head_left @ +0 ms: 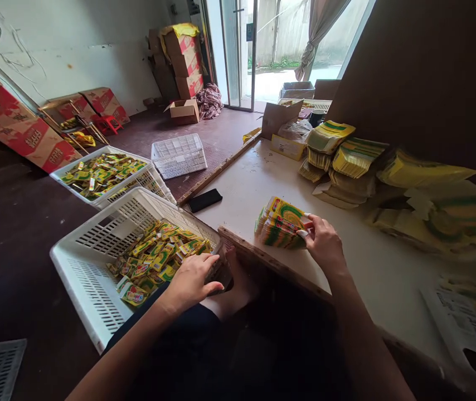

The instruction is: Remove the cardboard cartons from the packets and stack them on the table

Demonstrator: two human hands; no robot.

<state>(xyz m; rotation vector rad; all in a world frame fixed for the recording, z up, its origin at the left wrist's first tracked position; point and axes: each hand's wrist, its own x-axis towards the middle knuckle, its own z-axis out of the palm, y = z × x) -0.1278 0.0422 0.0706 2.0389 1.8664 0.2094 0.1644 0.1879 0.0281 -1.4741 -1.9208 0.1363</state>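
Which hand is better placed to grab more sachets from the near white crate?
Left, probably. The left hand rests palm-down at the edge of the near white slatted plastic crate, touching the yellow-green sachets. The right hand is on the fanned stack of yellow-green packets on the table.

Under my right hand (324,245) I see a pale table (372,267) with a wooden edge strip. A fanned stack of packets (280,224) lies on it, touching that hand. A black phone (205,200) lies left of the stack, and heaps of yellow bags (346,159) lie beyond the hand.
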